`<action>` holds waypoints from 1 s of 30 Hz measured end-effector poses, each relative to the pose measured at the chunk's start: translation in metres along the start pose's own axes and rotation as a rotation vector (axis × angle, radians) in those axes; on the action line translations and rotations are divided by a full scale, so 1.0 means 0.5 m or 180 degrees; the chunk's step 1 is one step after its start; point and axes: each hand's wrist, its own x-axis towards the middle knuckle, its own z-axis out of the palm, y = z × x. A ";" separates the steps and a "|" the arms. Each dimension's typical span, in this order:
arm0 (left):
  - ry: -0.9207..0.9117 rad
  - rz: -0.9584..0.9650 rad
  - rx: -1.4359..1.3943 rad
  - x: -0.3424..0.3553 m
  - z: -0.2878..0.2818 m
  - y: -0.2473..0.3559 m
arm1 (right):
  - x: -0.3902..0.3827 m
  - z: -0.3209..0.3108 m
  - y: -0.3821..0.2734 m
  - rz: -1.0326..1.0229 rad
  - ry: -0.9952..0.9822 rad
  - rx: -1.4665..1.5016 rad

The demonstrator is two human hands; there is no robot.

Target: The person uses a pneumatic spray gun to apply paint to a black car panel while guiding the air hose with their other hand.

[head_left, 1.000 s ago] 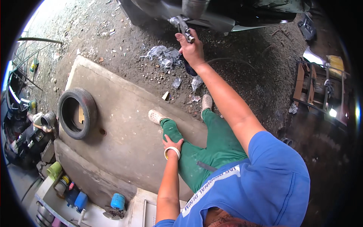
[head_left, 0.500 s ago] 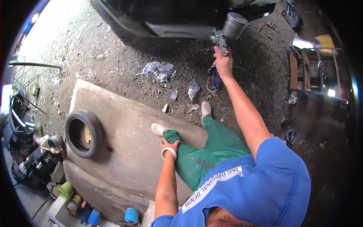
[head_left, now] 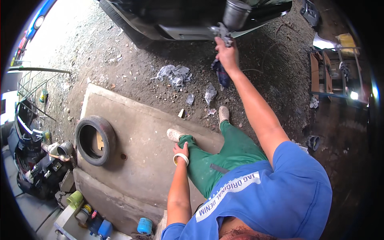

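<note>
The right hand (head_left: pixel 226 54) gripped a metal spray gun (head_left: pixel 229 22) with its round cup; the left hand (head_left: pixel 179 151) rested, fingers curled, on a green-trousered knee (head_left: pixel 196 146).

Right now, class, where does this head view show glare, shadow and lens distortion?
Head view: glare whitens the gravel at upper left; deep shadow covers the right side and lies under the dark car body; the concrete slab edges bow with fisheye, and black corners ring the frame.

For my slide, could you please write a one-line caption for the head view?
Right hand raises a spray gun toward a dark car body; left hand rests on the knee.
</note>
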 end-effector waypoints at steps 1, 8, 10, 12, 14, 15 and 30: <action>0.0016 -0.0007 -0.0007 0.004 -0.003 -0.010 | -0.003 0.032 -0.016 -0.0009 -0.0099 -0.0022; 0.0314 0.0316 -0.0516 0.009 -0.007 -0.072 | 0.006 0.145 -0.079 -0.0392 -0.0798 0.0172; 0.0366 0.0318 -0.0425 0.007 -0.010 -0.091 | 0.007 0.130 -0.085 -0.0361 -0.0740 0.0131; 0.0224 0.0255 -0.0362 -0.007 -0.004 -0.078 | 0.020 0.073 -0.076 -0.0328 -0.0597 0.0071; 0.0085 0.0203 -0.0244 -0.014 -0.005 -0.068 | 0.031 0.007 -0.075 -0.0258 -0.0364 -0.0059; 0.0115 0.0211 -0.0233 -0.007 -0.013 -0.075 | 0.032 -0.018 -0.077 -0.0233 -0.0244 -0.0179; 0.0259 0.0267 -0.0159 0.035 -0.100 -0.118 | 0.053 -0.024 -0.138 -0.0086 0.0115 -0.0259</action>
